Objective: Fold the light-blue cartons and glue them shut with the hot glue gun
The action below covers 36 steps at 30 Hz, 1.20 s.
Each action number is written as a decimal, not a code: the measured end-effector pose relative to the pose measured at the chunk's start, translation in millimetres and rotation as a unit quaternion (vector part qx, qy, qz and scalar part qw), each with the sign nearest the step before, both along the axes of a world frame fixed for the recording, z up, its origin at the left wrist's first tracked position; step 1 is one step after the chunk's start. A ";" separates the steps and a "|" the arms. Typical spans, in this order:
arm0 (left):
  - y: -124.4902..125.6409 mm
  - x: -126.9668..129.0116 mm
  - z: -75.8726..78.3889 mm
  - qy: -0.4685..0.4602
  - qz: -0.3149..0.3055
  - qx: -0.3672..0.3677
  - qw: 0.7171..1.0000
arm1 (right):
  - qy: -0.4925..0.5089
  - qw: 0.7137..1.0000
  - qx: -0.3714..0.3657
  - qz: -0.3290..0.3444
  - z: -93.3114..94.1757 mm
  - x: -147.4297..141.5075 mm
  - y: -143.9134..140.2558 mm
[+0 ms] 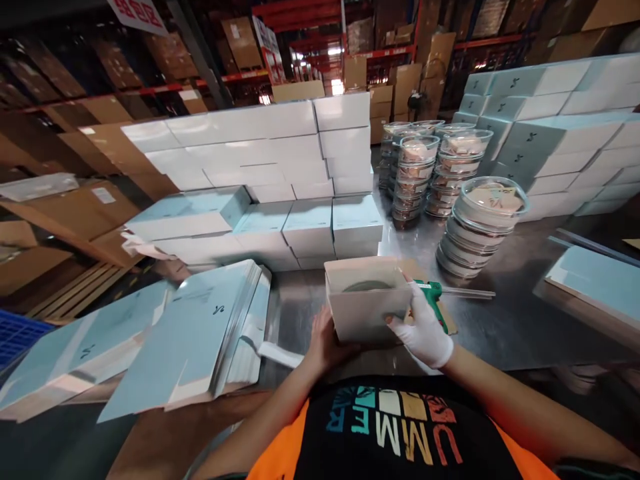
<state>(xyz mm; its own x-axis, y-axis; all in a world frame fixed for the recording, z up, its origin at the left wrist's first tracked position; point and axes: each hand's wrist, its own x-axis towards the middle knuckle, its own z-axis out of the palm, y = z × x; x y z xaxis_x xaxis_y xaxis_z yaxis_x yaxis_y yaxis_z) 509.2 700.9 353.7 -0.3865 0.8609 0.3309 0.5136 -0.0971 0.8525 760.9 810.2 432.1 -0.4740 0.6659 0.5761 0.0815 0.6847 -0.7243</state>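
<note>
Open white cardboard box (pixel 367 300), near centre on the metal surface (pixel 500 320), already holds a round container; lid not closed. Left hand (pixel 325 343) supports its base; gloved right hand (pixel 425 330) fingers grasp its right wall.

A steel worktable (pixel 505 313) spreads out beyond and to the right of the grip. Far past it, tall warehouse racks (pixel 320 40) with red beams hold brown cartons (pixel 240 40) in dim light, with bright lamps (pixel 335 50) glowing down the aisle.
</note>
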 end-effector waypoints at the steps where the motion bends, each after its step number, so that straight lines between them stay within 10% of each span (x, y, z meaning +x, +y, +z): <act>1: -3.1 0.5 1.5 -0.025 -0.002 0.026 0.999 | 0.012 1.000 -0.006 0.017 -2.5 -8.4 -2.5; 6: -2.7 -1.5 30.5 0.022 -0.069 0.155 0.985 | 0.080 0.989 -0.101 0.075 7.0 -25.8 -5.3; 15: 15.4 -3.5 42.4 0.081 -0.105 0.299 0.945 | 0.155 0.971 -0.134 -0.120 9.1 -48.2 14.0; 18: 9.1 -13.5 41.6 0.078 -0.031 0.251 0.964 | -0.037 0.986 -0.065 -0.149 13.2 -13.1 37.3; 21: 7.1 -19.0 52.4 0.012 0.039 0.235 0.971 | -0.351 0.903 -0.106 -0.224 8.0 23.4 59.7; 24: 10.3 -18.1 65.6 -0.041 0.055 0.225 0.972 | -0.447 0.842 -0.202 -0.223 -6.5 45.1 71.6; 29: 13.7 -9.4 75.9 -0.112 0.041 0.208 0.971 | -0.257 0.918 -0.213 -0.214 -18.5 68.5 64.0; 33: 12.1 0.7 84.3 -0.128 0.026 0.183 0.974 | -0.052 0.949 -0.085 -0.298 -4.9 77.6 39.9; 36: 13.6 9.6 91.4 -0.104 0.010 0.186 0.977 | -0.016 0.982 -0.042 -0.182 17.1 68.8 23.5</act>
<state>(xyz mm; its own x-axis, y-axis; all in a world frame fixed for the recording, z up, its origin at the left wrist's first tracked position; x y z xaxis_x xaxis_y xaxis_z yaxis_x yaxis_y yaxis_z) 518.8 714.5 445.1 -0.4941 0.6875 0.5323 0.3373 -0.4127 0.8461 829.7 833.7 449.2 -0.2133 0.8388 0.5009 0.3337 0.5444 -0.7696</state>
